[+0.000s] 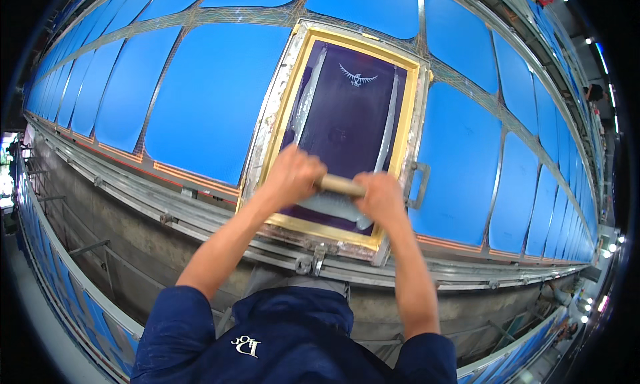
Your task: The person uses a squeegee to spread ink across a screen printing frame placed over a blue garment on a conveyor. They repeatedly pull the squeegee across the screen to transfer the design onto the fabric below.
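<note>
A printing screen (263, 141) lies in front of me, its metal frame lined with yellow tape around dark purple mesh (343, 124). Near the far end of the mesh is a pale winged-bird design (358, 77). Over the near part of the screen, my left hand (293, 175) and my right hand (381, 196) are both closed round the wooden handle of a squeegee (340, 185). The squeegee's blade is mostly hidden below the hands. Whitish translucent ink (308, 101) runs in streaks along both sides of the mesh and is smeared under the handle.
Blue panels (207, 94) cover the long table on both sides of the screen. A metal rail (200, 217) runs along the near edge. From the frame's right side sticks out a metal handle (419, 185). Another table with blue panels (87, 304) stands at lower left.
</note>
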